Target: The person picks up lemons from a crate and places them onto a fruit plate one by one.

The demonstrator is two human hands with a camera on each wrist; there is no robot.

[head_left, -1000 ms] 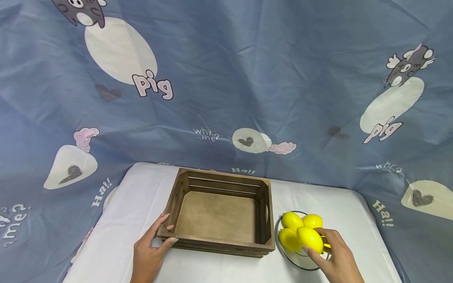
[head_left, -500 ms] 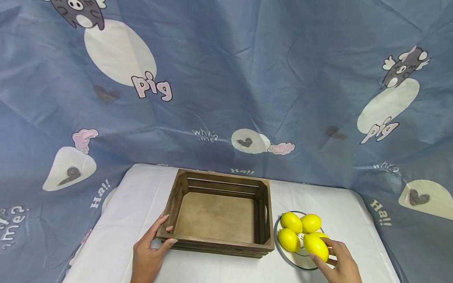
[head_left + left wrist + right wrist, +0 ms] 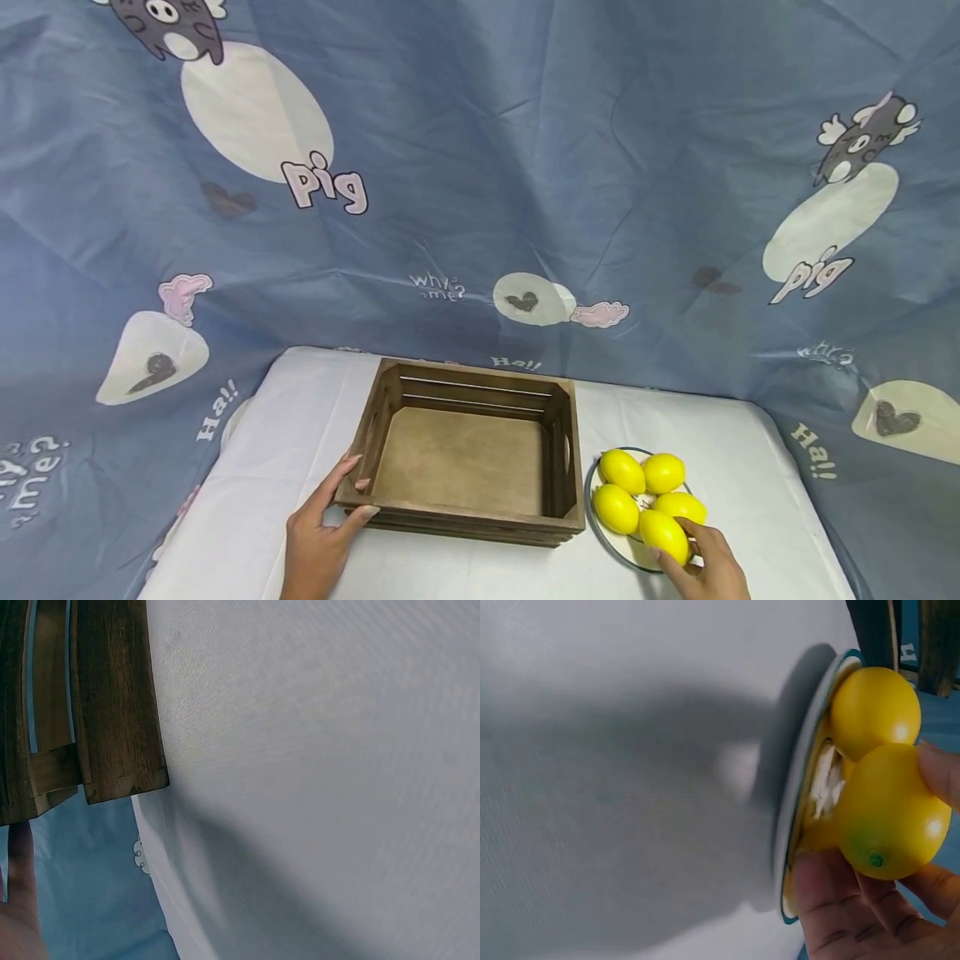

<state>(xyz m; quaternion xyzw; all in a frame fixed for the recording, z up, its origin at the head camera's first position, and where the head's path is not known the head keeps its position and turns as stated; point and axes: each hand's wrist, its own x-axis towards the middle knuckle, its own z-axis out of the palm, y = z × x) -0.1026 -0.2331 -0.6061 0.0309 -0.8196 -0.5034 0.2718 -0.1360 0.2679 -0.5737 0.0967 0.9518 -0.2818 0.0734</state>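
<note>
My left hand point(image 3: 321, 533) grips the near left corner of a brown slatted wooden crate point(image 3: 472, 518), thumb on the front and fingers at the left side. The left wrist view shows the crate point(image 3: 116, 697) close up, with part of a finger point(image 3: 21, 870). Between thumb and fingers, my right hand point(image 3: 708, 565) holds a yellow lemon point(image 3: 663, 536) at the near side of a plate point(image 3: 626, 547). Several other lemons point(image 3: 617, 509) lie on that plate. From the right wrist, the held lemon point(image 3: 892, 814) partly covers them; whether it touches the plate I cannot tell.
Both crate and plate stand on a white-covered table point(image 3: 465, 575), the plate just right of the crate. Blue printed cloth point(image 3: 450, 167) hangs behind the table and along its sides. The crate's floor point(image 3: 461, 462) is bare.
My right hand has lowered the lemon toward the near side of the plate, uncovering another lemon behind it. My left hand stays on the crate corner.
</note>
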